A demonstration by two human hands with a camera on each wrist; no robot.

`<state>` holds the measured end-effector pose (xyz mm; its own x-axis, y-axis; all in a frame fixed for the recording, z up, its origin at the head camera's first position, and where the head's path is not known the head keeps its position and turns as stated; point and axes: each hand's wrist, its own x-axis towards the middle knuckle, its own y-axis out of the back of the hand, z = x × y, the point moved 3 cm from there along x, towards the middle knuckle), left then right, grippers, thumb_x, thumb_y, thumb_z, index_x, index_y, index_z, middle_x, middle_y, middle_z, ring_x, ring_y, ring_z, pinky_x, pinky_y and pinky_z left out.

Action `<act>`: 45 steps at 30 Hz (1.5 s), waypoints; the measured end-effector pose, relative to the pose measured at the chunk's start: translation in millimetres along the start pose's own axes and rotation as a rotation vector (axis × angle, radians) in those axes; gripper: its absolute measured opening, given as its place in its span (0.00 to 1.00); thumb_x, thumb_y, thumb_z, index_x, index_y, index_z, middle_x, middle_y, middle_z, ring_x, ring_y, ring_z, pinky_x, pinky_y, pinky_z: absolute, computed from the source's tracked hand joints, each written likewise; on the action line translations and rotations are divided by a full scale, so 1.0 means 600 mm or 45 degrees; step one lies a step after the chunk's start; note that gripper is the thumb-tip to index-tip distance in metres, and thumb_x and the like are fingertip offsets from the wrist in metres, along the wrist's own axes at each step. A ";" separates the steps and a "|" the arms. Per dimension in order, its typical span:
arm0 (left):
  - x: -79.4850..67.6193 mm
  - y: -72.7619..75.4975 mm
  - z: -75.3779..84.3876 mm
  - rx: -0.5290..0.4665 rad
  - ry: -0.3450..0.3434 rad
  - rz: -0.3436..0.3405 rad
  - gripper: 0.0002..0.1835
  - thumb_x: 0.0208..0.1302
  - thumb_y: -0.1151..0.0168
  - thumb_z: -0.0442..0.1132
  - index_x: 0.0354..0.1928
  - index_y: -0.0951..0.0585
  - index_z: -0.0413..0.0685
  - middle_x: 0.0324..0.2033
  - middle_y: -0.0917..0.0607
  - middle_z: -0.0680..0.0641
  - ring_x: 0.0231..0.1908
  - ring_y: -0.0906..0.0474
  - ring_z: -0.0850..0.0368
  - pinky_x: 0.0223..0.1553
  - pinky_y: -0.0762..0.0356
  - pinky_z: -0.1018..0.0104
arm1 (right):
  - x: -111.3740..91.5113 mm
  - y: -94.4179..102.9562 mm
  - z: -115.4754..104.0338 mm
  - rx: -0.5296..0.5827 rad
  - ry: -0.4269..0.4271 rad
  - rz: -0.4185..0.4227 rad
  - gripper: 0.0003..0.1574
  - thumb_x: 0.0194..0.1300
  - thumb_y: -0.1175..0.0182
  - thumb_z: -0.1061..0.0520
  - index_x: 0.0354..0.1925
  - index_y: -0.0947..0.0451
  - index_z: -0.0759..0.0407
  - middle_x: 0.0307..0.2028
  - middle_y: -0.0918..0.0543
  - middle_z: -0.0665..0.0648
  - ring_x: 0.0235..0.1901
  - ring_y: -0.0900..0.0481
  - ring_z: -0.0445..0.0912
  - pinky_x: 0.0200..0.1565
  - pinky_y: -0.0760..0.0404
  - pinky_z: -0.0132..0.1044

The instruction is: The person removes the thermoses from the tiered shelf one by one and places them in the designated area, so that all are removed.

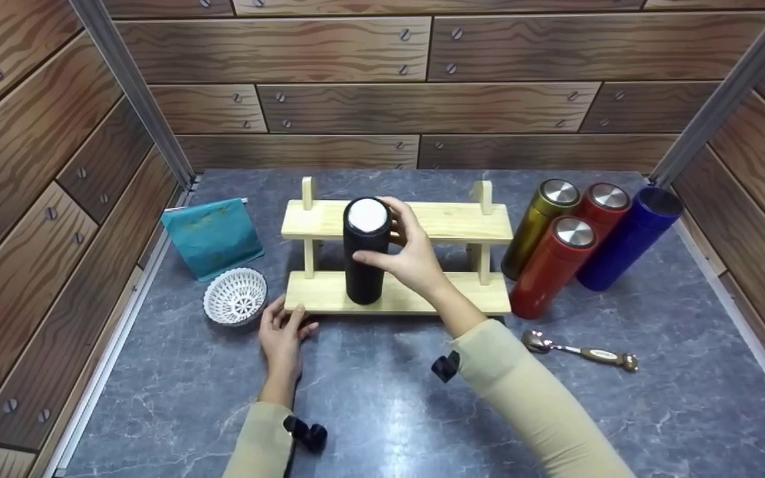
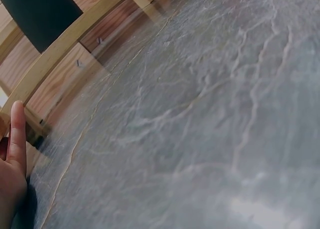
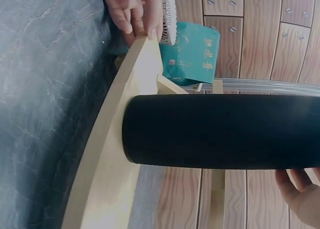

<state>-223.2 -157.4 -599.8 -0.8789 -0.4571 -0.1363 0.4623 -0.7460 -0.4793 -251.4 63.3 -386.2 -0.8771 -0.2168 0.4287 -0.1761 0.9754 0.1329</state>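
Observation:
A black vacuum flask (image 1: 364,265) with a silver-topped lid stands upright on the lower board of a two-tier wooden shelf (image 1: 435,292). My right hand (image 1: 412,255) grips its upper part from the right, thumb across the front and fingers behind. In the right wrist view the flask's base (image 3: 131,131) meets the board, and my right fingers (image 3: 292,186) show at the flask's side. My left hand (image 1: 281,338) holds the lower board's front left corner. The right wrist view shows the left thumb (image 3: 153,31) on top of that corner; the left wrist view has only part of this hand (image 2: 15,159).
Left of the shelf are a teal pouch (image 1: 213,239) and a white woven-pattern bowl (image 1: 236,297). Close on the right stand a gold flask (image 1: 534,232), red flasks (image 1: 548,272) and a blue flask (image 1: 628,242). A metal scoop (image 1: 582,352) lies before them. Wood-patterned walls (image 1: 349,106) enclose the table.

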 end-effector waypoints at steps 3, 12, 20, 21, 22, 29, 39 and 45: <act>0.000 0.001 -0.002 -0.004 0.003 0.000 0.26 0.58 0.38 0.26 0.59 0.33 0.38 0.43 0.27 0.40 0.34 0.19 0.51 0.26 0.14 0.60 | -0.008 0.005 0.002 0.023 0.002 0.026 0.49 0.41 0.25 0.66 0.61 0.37 0.63 0.52 0.26 0.60 0.49 0.26 0.50 0.51 0.22 0.46; -0.005 0.007 -0.002 0.029 -0.017 -0.006 0.26 0.58 0.38 0.27 0.59 0.33 0.38 0.43 0.27 0.39 0.33 0.19 0.52 0.27 0.14 0.59 | -0.030 0.023 -0.009 0.114 0.011 0.048 0.49 0.39 0.25 0.69 0.59 0.36 0.63 0.50 0.24 0.57 0.47 0.23 0.52 0.49 0.20 0.47; -0.005 0.005 -0.003 0.000 -0.019 -0.014 0.26 0.58 0.38 0.26 0.59 0.33 0.38 0.42 0.27 0.40 0.33 0.19 0.52 0.28 0.14 0.58 | -0.038 0.046 -0.023 0.105 0.004 0.054 0.49 0.37 0.25 0.70 0.59 0.35 0.64 0.48 0.23 0.59 0.44 0.22 0.53 0.46 0.18 0.47; -0.005 0.005 -0.003 0.000 -0.018 -0.015 0.26 0.59 0.39 0.26 0.59 0.34 0.38 0.42 0.27 0.40 0.33 0.19 0.52 0.28 0.14 0.58 | -0.039 0.049 -0.023 0.096 0.004 0.055 0.49 0.37 0.25 0.70 0.58 0.35 0.64 0.48 0.23 0.59 0.45 0.22 0.53 0.47 0.18 0.47; -0.004 0.004 -0.003 -0.002 -0.014 -0.016 0.26 0.59 0.39 0.26 0.59 0.34 0.38 0.42 0.27 0.40 0.33 0.19 0.52 0.28 0.14 0.58 | -0.041 0.051 -0.023 0.089 0.004 0.057 0.49 0.37 0.25 0.70 0.58 0.35 0.65 0.48 0.23 0.59 0.45 0.22 0.52 0.47 0.19 0.47; -0.001 0.001 -0.004 -0.022 0.010 -0.018 0.26 0.59 0.39 0.26 0.59 0.34 0.38 0.43 0.27 0.40 0.33 0.20 0.52 0.28 0.14 0.59 | -0.057 0.068 -0.026 0.037 0.046 0.079 0.49 0.36 0.24 0.71 0.58 0.35 0.67 0.51 0.23 0.60 0.50 0.24 0.52 0.51 0.22 0.50; 0.002 0.000 -0.003 -0.009 0.005 -0.016 0.26 0.59 0.39 0.26 0.59 0.34 0.39 0.44 0.28 0.39 0.34 0.20 0.51 0.28 0.14 0.58 | -0.076 0.092 -0.029 -0.003 0.028 0.139 0.50 0.36 0.24 0.71 0.58 0.35 0.68 0.50 0.22 0.62 0.47 0.23 0.55 0.46 0.20 0.48; 0.002 0.000 -0.003 0.014 -0.003 -0.025 0.26 0.59 0.39 0.26 0.59 0.34 0.38 0.45 0.28 0.38 0.35 0.20 0.50 0.28 0.14 0.58 | -0.087 0.115 -0.020 0.004 0.010 0.190 0.50 0.35 0.25 0.73 0.59 0.35 0.67 0.50 0.23 0.63 0.46 0.22 0.56 0.44 0.18 0.42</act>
<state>-224.6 -157.4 -601.5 -0.8875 -0.4435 -0.1248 0.4462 -0.7600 -0.4725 -212.3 141.2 -388.7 -0.8899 -0.0693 0.4508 -0.0450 0.9969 0.0644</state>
